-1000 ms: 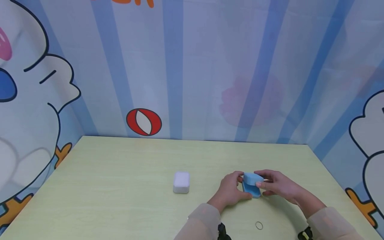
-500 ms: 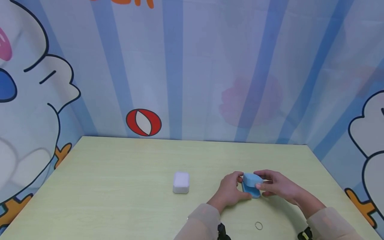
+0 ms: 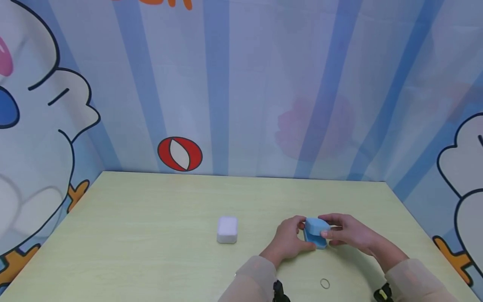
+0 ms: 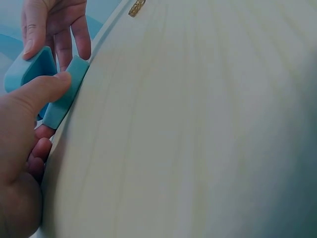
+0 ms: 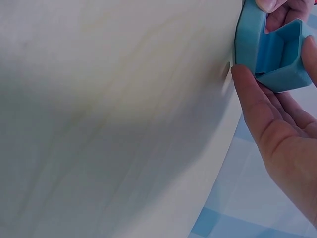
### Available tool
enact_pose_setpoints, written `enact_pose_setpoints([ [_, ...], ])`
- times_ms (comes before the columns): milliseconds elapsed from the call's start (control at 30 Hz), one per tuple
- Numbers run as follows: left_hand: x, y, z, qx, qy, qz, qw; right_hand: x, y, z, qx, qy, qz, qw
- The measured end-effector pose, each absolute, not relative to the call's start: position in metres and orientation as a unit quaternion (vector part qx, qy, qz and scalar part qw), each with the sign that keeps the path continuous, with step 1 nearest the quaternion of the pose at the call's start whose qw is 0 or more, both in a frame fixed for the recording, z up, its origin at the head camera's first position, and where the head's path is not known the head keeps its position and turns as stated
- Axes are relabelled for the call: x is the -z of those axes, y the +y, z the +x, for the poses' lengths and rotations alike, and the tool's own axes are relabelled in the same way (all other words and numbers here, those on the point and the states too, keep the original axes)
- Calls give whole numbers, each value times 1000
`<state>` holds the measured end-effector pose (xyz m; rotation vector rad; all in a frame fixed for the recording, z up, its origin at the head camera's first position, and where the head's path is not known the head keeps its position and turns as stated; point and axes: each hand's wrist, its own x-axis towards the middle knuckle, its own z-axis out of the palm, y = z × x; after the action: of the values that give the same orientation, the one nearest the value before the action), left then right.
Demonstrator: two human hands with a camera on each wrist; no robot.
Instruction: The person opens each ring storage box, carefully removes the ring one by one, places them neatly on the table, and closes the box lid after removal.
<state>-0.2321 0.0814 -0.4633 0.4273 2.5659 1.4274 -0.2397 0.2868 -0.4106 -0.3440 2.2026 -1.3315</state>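
A small blue ring box stands on the table with its hinged lid raised at an angle. My left hand grips its base, the thumb lying over the front part. From the other side, my right hand pinches the lid between thumb and fingers, and a lower fingertip reaches the base in the right wrist view. The hollow inside of the lid faces the right wrist camera. A thin gold-coloured ring lies on the table nearer to me; the left wrist view shows openwork on the ring.
A pale lavender box with rounded corners stands left of my hands. The light wooden table ends at a blue striped cloth backdrop printed with cartoon figures. A dark wrist device shows at my left sleeve.
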Motion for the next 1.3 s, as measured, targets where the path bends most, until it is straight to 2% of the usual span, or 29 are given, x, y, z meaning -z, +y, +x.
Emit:
enact_pose_setpoints([
  [1300,465,81,-232,-487,856,150,87,414,286,-239,491,820,-130,263],
])
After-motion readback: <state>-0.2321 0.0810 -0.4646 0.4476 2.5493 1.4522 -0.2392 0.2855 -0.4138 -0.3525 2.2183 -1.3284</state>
